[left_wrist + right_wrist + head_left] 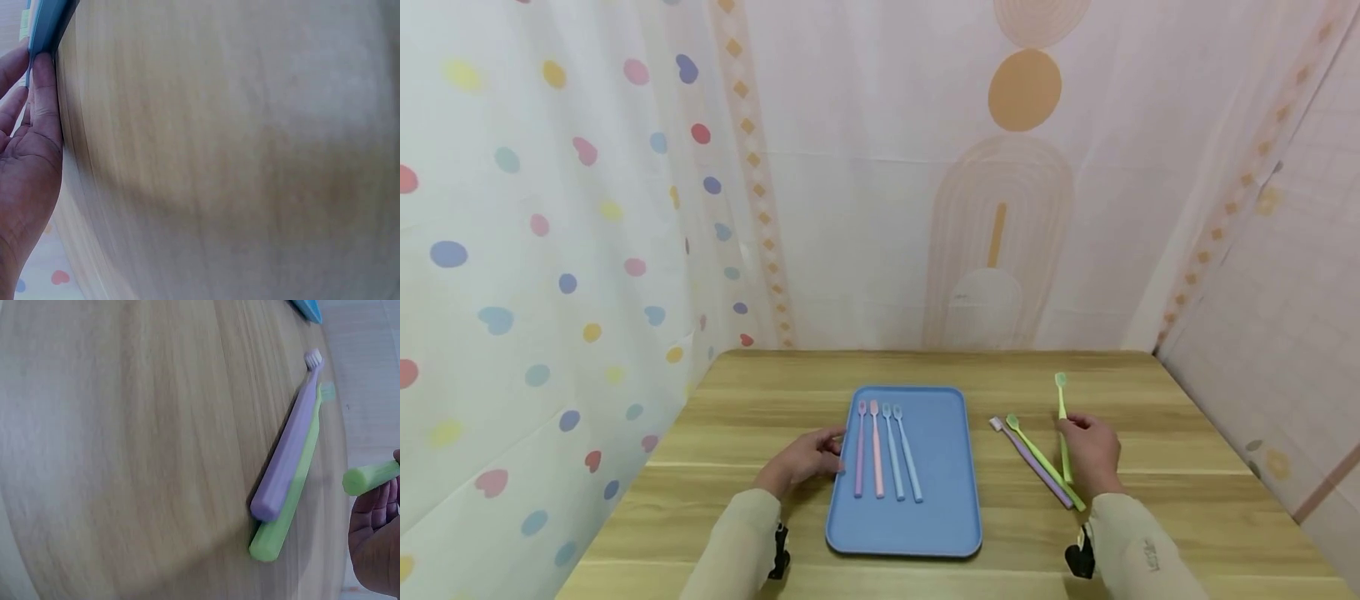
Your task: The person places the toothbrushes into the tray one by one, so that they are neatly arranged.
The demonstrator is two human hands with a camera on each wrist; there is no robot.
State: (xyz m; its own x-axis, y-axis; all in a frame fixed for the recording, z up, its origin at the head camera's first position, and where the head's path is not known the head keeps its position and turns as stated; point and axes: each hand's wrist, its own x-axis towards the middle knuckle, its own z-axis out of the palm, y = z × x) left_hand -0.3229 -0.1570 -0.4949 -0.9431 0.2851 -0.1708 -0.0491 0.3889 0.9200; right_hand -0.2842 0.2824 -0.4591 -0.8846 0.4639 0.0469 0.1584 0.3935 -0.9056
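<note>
The left hand [803, 458] pinches the blue tray [942, 475] at its nine-o'clock rim; well apart, toward the tray's three o'clock, the right hand [1093, 450] grips a light-green toothbrush [1065, 457], head toward twelve.

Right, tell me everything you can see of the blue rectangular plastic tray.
The blue rectangular tray, apparently smooth plastic, has rounded corners and a low raised rim. It appears to lie flat, right way up, on the wood-grained table, its long sides running from near to far. Toward its left side lie a slim purple toothbrush, a pink toothbrush and two light blue toothbrushes, heads toward the far end. The left hand holds its left rim.
</note>
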